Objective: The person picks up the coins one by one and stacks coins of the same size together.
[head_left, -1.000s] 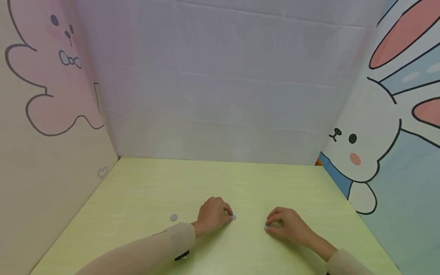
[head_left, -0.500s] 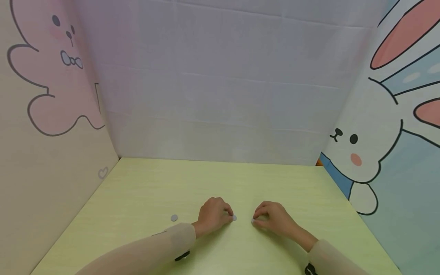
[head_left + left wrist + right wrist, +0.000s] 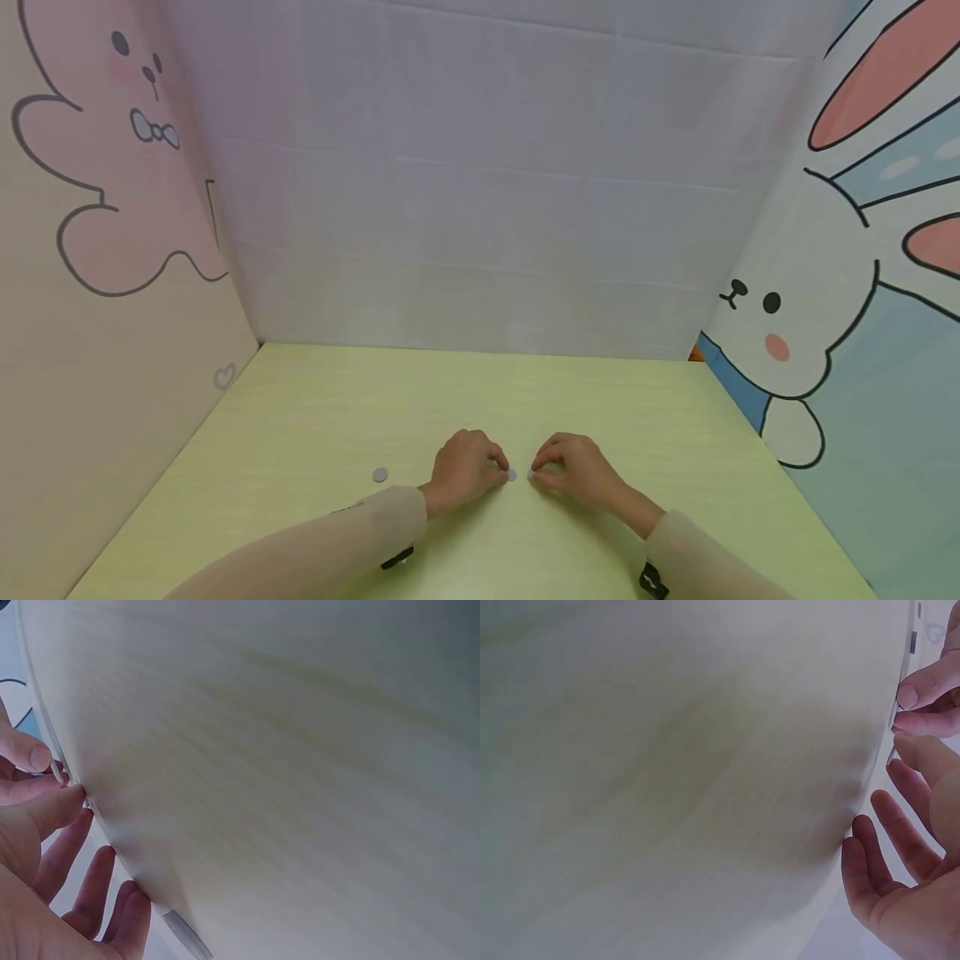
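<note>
Low over the tabletop, my left hand [image 3: 467, 468] pinches a small round pale-grey disc [image 3: 512, 475] between thumb and index finger. Facing it, my right hand [image 3: 579, 468] holds a second such disc [image 3: 531, 474] the same way. A narrow gap separates the two discs in the head view. In the right wrist view the right hand's disc [image 3: 891, 755] shows edge-on and tilted at the fingertips. To the left of my left hand, a third grey disc [image 3: 380, 474] lies flat on the table; the left wrist view shows this loose disc [image 3: 187, 934] too.
The pale yellow table [image 3: 360, 400] meets a plain white cloth backdrop [image 3: 480, 208] at its far edge. Side panels stand left and right, one with a pink bear [image 3: 135, 192], the other with a white rabbit [image 3: 810, 308].
My right hand has moved left with its disc, coming close to the left hand. The left hand and the loose disc have stayed where they were.
</note>
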`<action>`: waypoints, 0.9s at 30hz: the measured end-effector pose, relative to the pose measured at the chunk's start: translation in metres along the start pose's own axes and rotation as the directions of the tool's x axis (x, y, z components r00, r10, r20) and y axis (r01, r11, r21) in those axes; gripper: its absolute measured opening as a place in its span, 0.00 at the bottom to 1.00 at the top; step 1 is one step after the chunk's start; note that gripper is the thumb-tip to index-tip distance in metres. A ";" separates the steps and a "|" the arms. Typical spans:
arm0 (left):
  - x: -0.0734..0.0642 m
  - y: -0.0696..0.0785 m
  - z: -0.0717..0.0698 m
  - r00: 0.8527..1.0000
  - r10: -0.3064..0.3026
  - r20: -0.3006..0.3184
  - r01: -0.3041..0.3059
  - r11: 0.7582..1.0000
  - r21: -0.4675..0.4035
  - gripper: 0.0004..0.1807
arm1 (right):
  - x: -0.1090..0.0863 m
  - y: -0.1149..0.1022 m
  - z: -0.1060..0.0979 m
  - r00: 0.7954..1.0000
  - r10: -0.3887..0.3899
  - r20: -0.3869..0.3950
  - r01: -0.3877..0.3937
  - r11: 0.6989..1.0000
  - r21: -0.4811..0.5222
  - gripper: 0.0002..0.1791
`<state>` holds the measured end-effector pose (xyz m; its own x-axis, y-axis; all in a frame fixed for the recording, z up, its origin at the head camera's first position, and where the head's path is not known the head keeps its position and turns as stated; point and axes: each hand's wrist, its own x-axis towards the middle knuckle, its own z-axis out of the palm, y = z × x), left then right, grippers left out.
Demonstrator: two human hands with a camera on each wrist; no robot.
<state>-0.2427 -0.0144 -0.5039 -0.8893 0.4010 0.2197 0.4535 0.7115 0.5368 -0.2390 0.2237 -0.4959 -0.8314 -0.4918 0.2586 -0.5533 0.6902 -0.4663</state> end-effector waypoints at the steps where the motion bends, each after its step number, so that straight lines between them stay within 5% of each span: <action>1: 0.000 0.000 0.000 1.000 0.003 0.000 -0.003 1.000 0.001 0.04 | 0.001 -0.001 0.001 1.000 -0.002 0.002 0.002 1.000 0.000 0.03; 27: 0.002 -0.006 0.007 0.999 0.013 -0.043 -0.013 1.000 -0.009 0.04 | 0.019 -0.009 0.021 1.000 -0.026 -0.016 0.025 0.999 -0.042 0.03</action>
<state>-0.2469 -0.0140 -0.5123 -0.8852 0.3847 0.2615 0.4645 0.7011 0.5410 -0.2481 0.1972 -0.5041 -0.8176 -0.5010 0.2837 -0.5756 0.6996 -0.4234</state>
